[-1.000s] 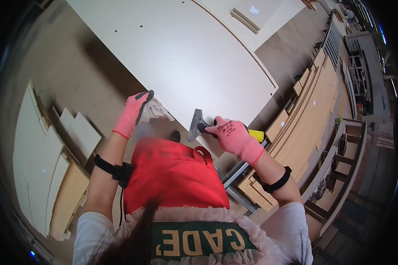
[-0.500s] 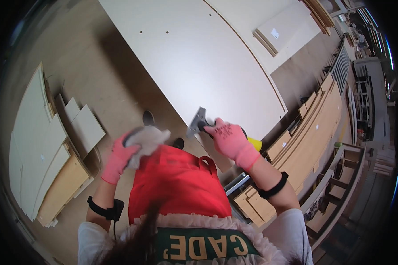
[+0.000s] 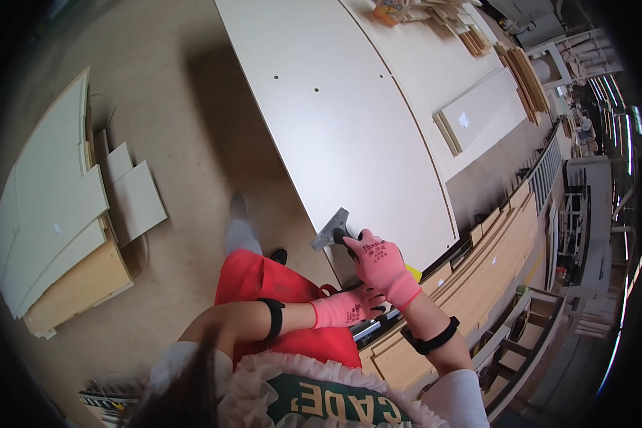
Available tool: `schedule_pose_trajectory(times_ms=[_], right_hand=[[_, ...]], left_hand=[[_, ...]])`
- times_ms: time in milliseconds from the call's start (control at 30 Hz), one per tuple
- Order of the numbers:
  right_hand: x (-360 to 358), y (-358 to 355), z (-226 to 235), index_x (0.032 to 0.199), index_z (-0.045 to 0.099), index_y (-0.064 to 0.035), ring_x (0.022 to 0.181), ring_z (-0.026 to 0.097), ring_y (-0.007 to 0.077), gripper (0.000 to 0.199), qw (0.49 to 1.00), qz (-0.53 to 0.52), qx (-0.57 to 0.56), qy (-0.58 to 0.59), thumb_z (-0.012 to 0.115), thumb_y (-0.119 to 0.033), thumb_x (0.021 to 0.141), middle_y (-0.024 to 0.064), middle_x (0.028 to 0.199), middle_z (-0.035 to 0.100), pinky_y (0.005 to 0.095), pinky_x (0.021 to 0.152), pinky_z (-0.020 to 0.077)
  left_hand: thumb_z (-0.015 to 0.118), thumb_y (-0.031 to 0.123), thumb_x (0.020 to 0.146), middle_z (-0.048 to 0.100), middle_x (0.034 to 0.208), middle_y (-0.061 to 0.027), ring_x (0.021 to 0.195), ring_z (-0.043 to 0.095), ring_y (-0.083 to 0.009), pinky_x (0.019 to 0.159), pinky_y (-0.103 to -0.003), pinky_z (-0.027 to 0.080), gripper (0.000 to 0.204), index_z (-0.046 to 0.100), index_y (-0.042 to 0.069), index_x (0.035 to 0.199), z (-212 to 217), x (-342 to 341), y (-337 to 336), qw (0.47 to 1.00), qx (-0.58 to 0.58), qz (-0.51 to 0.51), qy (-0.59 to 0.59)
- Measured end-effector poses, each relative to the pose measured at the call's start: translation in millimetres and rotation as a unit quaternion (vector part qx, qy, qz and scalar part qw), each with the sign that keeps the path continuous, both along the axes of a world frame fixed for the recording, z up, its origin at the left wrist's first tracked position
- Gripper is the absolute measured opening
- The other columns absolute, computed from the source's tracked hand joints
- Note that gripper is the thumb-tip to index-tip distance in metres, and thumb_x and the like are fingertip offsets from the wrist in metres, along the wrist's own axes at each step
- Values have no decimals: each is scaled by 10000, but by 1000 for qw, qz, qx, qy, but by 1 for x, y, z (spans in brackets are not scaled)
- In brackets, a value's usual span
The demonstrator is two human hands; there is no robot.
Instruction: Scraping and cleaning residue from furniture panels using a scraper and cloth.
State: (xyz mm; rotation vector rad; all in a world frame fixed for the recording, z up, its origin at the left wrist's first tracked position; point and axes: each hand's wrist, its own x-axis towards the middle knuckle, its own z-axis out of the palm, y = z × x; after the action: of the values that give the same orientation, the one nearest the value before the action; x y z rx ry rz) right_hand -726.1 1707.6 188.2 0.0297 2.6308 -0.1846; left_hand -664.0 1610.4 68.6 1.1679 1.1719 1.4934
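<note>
A large white panel [image 3: 335, 107] with a few small drilled holes lies flat in front of me. My right hand [image 3: 379, 264], in a pink glove, grips a scraper [image 3: 332, 230] by its black handle. Its grey metal blade rests on the panel's near corner. My left hand [image 3: 349, 310], also in a pink glove, reaches across my body to just below my right wrist, at the bench edge. Its fingers are curled, and what they hold is hidden. A yellow object [image 3: 412, 272] peeks out behind my right wrist.
Pale offcut boards [image 3: 57, 214] are stacked on the floor at the left. A second white panel [image 3: 485, 114] and wooden strips [image 3: 521, 68] lie beyond the big one. Racks of boards [image 3: 492, 242] and shelving line the right side.
My left hand, which held a pale cloth out at the left, has swung across to below my right wrist. The right hand stays on the scraper at the panel's corner.
</note>
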Motion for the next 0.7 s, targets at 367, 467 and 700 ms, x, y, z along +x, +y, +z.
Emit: schedule_pose_trajectory(times_ms=[367, 467, 700], right_hand=[[-126, -17, -2, 1132, 580, -166, 796, 599, 292, 339, 1000, 15, 15, 14, 473, -147, 811, 137, 938, 549, 399, 693, 484], [-155, -19, -5, 1147, 574, -156, 811, 599, 288, 349, 999, 37, 36, 4, 468, -154, 815, 135, 955, 557, 395, 708, 481], [-221, -25, 4, 1246, 494, -190, 901, 594, 262, 409, 996, 48, 44, -52, 417, -158, 845, 111, 1060, 532, 363, 767, 489]], left_hand=[[415, 337, 815, 394, 1245, -125, 1218, 307, -326, 1045, -519, 181, 364, 464, 168, 1134, 9, -87, -16, 822, -30, 161, 546], [416, 308, 830, 395, 1219, -128, 1204, 310, -334, 1040, -519, 194, 330, 460, 177, 1130, 14, -116, -20, 816, -31, 205, 540], [486, 319, 807, 395, 1226, -133, 1206, 311, -349, 1043, -519, 186, 367, 469, 164, 1138, 44, -210, -32, 809, -164, 159, 542]])
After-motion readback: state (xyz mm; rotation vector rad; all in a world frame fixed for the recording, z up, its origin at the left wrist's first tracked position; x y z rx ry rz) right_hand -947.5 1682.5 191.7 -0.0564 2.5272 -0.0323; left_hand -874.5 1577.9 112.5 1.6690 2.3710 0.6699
